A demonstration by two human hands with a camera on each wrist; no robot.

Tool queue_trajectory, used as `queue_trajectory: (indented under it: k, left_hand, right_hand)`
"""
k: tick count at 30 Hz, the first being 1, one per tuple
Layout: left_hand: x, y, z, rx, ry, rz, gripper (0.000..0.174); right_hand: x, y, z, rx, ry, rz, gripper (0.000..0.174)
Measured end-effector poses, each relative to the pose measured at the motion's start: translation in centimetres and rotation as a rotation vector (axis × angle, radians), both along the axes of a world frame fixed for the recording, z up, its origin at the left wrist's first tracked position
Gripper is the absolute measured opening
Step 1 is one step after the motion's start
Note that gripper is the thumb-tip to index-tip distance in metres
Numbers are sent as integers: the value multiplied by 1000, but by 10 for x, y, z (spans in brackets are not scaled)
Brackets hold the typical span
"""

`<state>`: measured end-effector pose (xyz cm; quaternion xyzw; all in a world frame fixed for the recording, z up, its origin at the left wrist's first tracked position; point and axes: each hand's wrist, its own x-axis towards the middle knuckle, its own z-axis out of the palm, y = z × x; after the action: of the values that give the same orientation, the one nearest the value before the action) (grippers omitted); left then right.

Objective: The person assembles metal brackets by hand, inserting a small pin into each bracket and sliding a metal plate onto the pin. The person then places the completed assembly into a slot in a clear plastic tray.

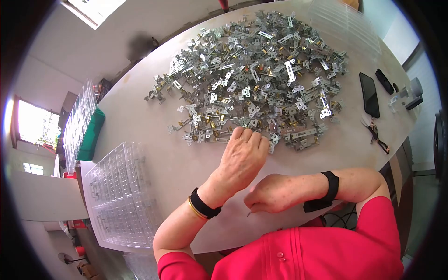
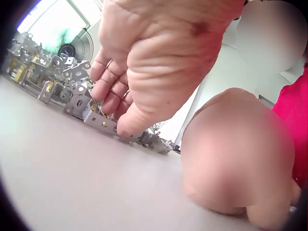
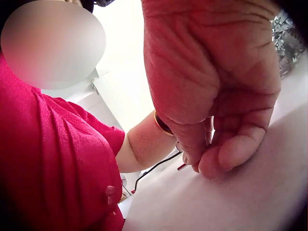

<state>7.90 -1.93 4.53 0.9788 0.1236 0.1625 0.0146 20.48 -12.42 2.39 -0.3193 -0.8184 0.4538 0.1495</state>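
A broad heap of small metal brackets (image 1: 252, 79), silvery with some brass-coloured pieces, covers much of the table. At its near edge is my left hand (image 1: 245, 156), knuckles up and fingers bent down among the parts. In the left wrist view, its thumb (image 2: 127, 125) overlaps the end of a flat silver bracket (image 2: 98, 119); I cannot tell whether the fingers grip it. Closer to the body, my right hand (image 1: 270, 193) pinches a thin dark rod (image 1: 248, 214). Only the rod's short tip (image 3: 182, 167) shows past the fingertips in the right wrist view.
Clear plastic compartment boxes (image 1: 121, 200) stand at the left, with a green bin (image 1: 91, 135) beyond them. On the right lie a black phone (image 1: 369, 95) and a cord with a ring (image 1: 379, 140). A clear ribbed tray (image 1: 347, 23) sits at the far right.
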Motion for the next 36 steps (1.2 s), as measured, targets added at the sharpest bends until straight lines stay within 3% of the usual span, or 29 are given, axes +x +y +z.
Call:
queue_trajectory:
  k: [5, 8, 16, 26, 32, 34, 36]
  left_hand:
    - [-5, 3, 1, 69, -65, 22, 10]
    - [-8, 3, 0, 24, -21, 2, 20]
    - [-8, -1, -8, 165, 12, 6, 8]
    - [-16, -1, 1, 252, -61, -13, 6]
    - [-33, 1, 23, 59, -205, 48, 6]
    - [-40, 2, 27, -218, -373, 106, 10]
    - [-47, 3, 31, -232, -379, 141, 9]
  right_hand:
    - [-2, 0, 4, -16, -37, -11, 17]
    - [-3, 1, 6, -35, -82, -4, 17]
    - [-7, -1, 13, -77, -126, -59, 20]
    - [-9, -7, 15, -81, -195, -121, 23]
    - [-12, -11, 25, -115, -251, -163, 26]
    - [-12, -11, 26, -95, -263, -169, 26]
    - [-13, -12, 24, -105, -281, -172, 26]
